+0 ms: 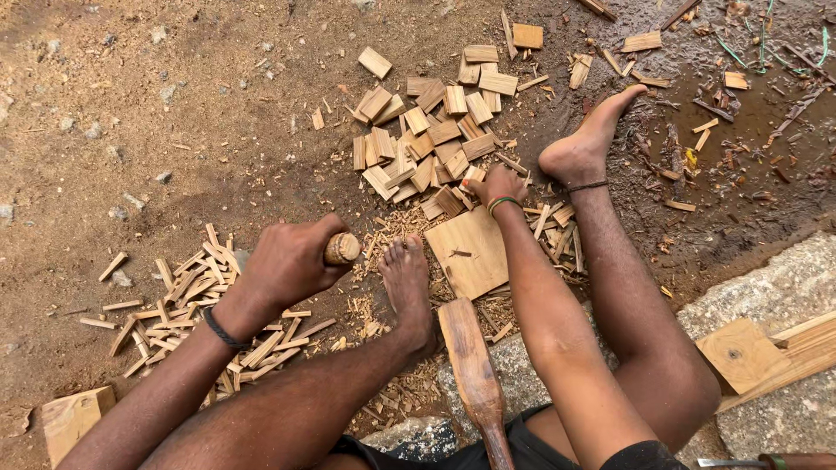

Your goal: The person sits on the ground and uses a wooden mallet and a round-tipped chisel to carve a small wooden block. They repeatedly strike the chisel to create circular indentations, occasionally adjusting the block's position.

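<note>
Fingers of our left hand (292, 261) wrap a round, pale wooden handle (341, 249); our right hand (496, 184) pinches among the pile of flat, rough-cut tan wood blocks (427, 139) on sandy dirt.

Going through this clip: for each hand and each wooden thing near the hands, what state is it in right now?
left hand: closed around a round wooden handle, raised over the ground
right hand: reaching into the pile of wood blocks, fingers on a piece
flat wooden board: lying flat on the ground, nicked on top
pile of thin wood strips: scattered loose
wooden paddle: lying unheld between the legs
</note>
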